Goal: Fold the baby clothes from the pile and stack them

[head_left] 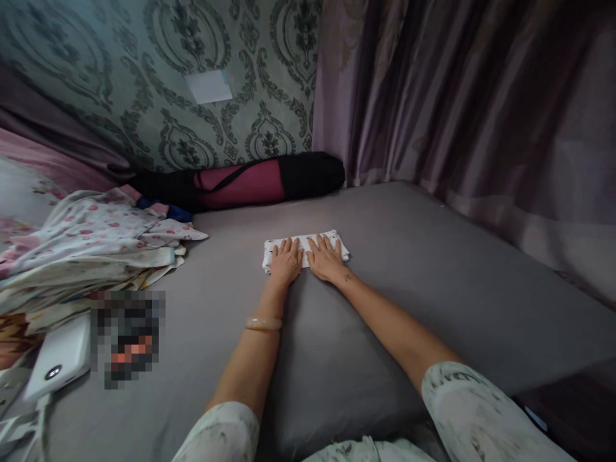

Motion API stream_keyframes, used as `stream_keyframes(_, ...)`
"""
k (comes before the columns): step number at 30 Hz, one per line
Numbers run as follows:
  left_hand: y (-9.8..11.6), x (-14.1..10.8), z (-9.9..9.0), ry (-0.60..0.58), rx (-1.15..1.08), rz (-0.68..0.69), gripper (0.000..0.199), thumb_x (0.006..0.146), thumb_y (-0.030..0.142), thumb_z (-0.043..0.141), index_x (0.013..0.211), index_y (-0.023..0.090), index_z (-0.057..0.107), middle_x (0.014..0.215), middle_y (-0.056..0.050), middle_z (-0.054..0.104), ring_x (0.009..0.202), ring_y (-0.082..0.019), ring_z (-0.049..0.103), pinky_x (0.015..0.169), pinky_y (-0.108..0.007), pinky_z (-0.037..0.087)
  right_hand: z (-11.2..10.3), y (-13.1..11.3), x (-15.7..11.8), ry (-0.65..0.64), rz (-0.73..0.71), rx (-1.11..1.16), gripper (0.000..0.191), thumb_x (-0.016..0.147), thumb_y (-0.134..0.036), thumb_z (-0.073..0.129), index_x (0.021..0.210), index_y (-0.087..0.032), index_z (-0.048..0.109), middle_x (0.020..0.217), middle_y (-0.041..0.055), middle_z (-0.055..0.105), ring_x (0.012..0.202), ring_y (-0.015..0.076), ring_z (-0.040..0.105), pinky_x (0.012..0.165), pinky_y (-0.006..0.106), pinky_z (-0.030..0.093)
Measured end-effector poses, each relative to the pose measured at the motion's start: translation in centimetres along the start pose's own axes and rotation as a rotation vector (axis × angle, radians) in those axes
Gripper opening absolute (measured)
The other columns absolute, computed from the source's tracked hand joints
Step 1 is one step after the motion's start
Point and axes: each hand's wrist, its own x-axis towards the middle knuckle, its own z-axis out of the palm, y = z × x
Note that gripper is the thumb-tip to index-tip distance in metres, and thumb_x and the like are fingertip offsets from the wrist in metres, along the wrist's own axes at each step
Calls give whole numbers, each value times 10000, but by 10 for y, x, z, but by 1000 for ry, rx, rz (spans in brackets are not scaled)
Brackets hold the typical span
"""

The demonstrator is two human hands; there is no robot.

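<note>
A small folded white cloth [304, 242] with dark specks, perhaps a garment, lies on the grey bed sheet [231, 295]. My left hand [287, 260] rests flat on its left half, fingers spread and pointing away from me. On the right half lies my right hand [325, 258], palm down with its fingers apart. Both hands press on top of the cloth, and neither grips it. The hands cover the cloth's near middle part. Its right end shows loose layered edges.
Rumpled clothes [110, 224] are heaped at the left. Nearer me lie a white power bank [62, 353] with a cable and a blurred-out patch. A long black and maroon bag [245, 183] lies along the patterned wall. Purple curtains [385, 96] hang at the right.
</note>
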Motion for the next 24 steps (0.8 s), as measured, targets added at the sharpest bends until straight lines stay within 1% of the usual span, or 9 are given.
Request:
stream_keyframes(2,-1,0,-2,-13,11,2,538,988,377,260,1450,128,380,1500,-152,390,1396,-280,341,1150,-488,221,-2,2,2,-37,-7,19,567,982,-409,232,1503,-196,297,1565,127,264,1439,301,181,1121,590,76)
stream_keyframes(4,-2,-1,-6,44,27,-24,544,988,388,246,1452,137,380,1502,-141,392,1405,-268,326,1166,-484,181,-6,5,4,-58,-9,34,568,985,-412,215,1503,-196,300,1571,122,251,1445,296,169,1126,583,67)
stream_keyframes(7,-6,-2,-10,123,59,-136,569,990,411,207,1452,132,386,1507,-138,385,1424,-276,283,1177,-497,124,-10,13,5,-17,33,2,580,989,-409,194,1497,-155,309,1575,132,235,1453,289,138,1141,552,38)
stream_keyframes(9,-9,-2,-9,69,67,-202,593,985,430,199,1442,111,402,1504,-152,384,1425,-299,274,1170,-508,143,-9,18,6,-18,61,-25,597,988,-417,195,1494,-123,311,1571,140,241,1453,292,131,1145,540,47)
stream_keyframes(12,-14,-2,-6,-6,73,-232,623,976,453,189,1443,99,401,1513,-163,363,1426,-323,261,1156,-527,174,-5,21,7,-56,70,-35,611,986,-431,198,1498,-114,297,1570,136,244,1453,293,127,1142,540,86)
stream_keyframes(18,-14,-2,-2,-8,92,-242,623,973,458,170,1455,125,382,1526,-150,347,1432,-312,247,1144,-519,206,-4,18,7,-61,81,-12,608,984,-436,209,1502,-127,287,1576,129,231,1456,284,114,1136,535,121)
stream_keyframes(21,-16,0,-3,-6,60,-239,608,973,456,201,1442,121,395,1525,-158,345,1432,-322,243,1135,-526,226,-10,22,10,-122,77,53,599,983,-440,234,1503,-147,288,1589,112,194,1463,276,88,1141,525,122)
stream_keyframes(22,-18,1,-5,-12,36,-225,593,970,454,231,1428,123,413,1519,-161,354,1428,-325,250,1129,-522,244,-14,25,13,-161,59,99,587,981,-436,261,1499,-163,302,1589,99,201,1463,266,105,1143,502,144)
stream_keyframes(24,-27,4,-10,-39,-44,-188,542,952,428,330,1386,128,458,1493,-168,393,1403,-315,309,1105,-477,308,-24,37,19,-195,46,229,541,969,-407,342,1473,-211,365,1558,65,300,1432,220,236,1125,396,242)
